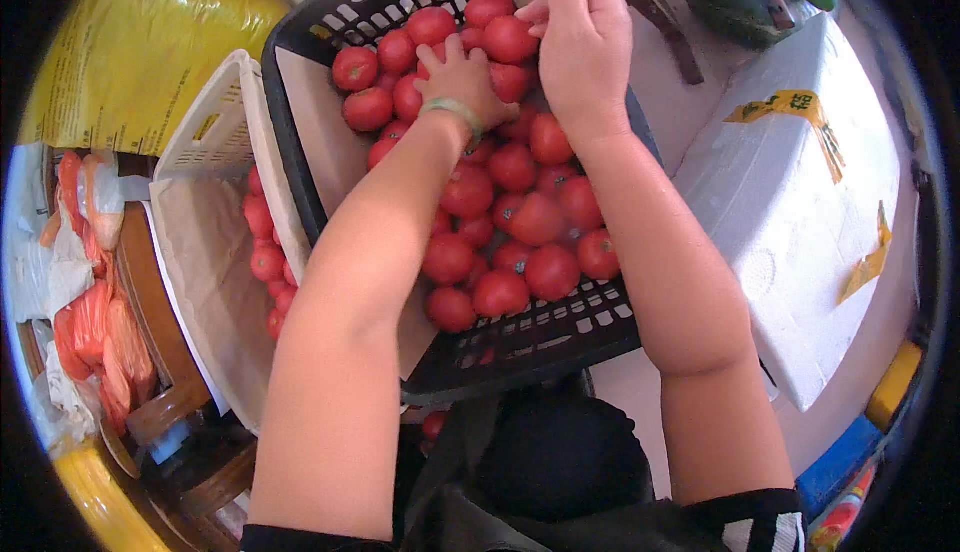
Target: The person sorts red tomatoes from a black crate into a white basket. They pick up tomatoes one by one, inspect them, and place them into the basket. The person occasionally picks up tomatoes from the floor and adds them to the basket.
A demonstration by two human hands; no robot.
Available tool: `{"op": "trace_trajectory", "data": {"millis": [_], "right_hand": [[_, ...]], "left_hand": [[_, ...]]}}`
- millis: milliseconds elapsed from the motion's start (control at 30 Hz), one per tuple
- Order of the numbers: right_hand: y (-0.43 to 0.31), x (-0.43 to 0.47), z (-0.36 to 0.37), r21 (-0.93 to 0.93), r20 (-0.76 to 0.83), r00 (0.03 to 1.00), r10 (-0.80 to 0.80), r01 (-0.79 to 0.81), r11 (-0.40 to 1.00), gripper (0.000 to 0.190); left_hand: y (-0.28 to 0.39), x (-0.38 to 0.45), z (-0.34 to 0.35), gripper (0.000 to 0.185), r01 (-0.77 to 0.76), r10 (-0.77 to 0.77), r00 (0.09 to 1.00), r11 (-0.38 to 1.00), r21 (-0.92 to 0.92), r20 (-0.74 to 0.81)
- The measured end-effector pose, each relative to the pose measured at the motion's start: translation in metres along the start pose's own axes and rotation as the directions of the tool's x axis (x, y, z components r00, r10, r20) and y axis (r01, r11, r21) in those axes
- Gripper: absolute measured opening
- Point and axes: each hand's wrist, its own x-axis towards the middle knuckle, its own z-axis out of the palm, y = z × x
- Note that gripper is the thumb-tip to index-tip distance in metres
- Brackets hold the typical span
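Red tomatoes (512,167) fill much of a black slatted plastic crate (525,361) in front of me, its sides partly lined with brown cardboard. My left hand (459,85), with a pale green bangle at the wrist, rests on tomatoes in the far half of the crate. Its fingers are spread, and the palm side is hidden. My right hand (585,46) hovers over the crate's far right side with its fingers curled. No object shows in it, though the inside of the grip is turned away.
Left of the crate stands a cream plastic crate (206,132), cardboard-lined, holding more tomatoes (268,261). Beyond it lies a yellow plastic sack (150,42). Orange plastic bags (97,327) hang at far left. A white foam box (810,199) with tape stands right, near dark green gourds (735,16).
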Motion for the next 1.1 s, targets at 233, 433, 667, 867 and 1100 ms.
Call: {"op": "trace_trajectory", "data": {"millis": [233, 433, 667, 867, 1100], "right_hand": [[-0.007, -0.002, 0.001, -0.039, -0.031, 0.999, -0.018, 0.017, 0.999, 0.013], [-0.007, -0.006, -0.001, -0.075, -0.003, 1.0, -0.005, 0.005, 0.997, 0.015], [-0.003, -0.01, -0.001, -0.084, 0.04, 0.994, 0.098, -0.095, 0.992, 0.018], [0.0, -0.014, -0.005, -0.111, 0.071, 0.99, 0.124, -0.116, 0.987, 0.018], [0.0, -0.016, -0.005, -0.125, 0.118, 0.984, 0.133, -0.118, 0.985, 0.018]], "left_hand": [[-0.031, -0.062, -0.077, 0.083, -0.436, 0.388, 0.66, 0.895, 0.092, -0.644], [-0.064, -0.128, -0.147, 0.085, -0.377, 0.457, 0.314, 0.864, 0.333, -0.832], [-0.101, -0.209, -0.161, 0.089, -0.384, 0.071, 0.319, 0.922, -0.06, -0.945], [-0.105, -0.248, -0.153, 0.078, -0.211, -0.005, 0.925, -0.839, -0.501, -0.381], [-0.115, -0.264, -0.129, 0.073, -0.164, -0.024, 0.933, -0.917, -0.364, -0.36]]}}
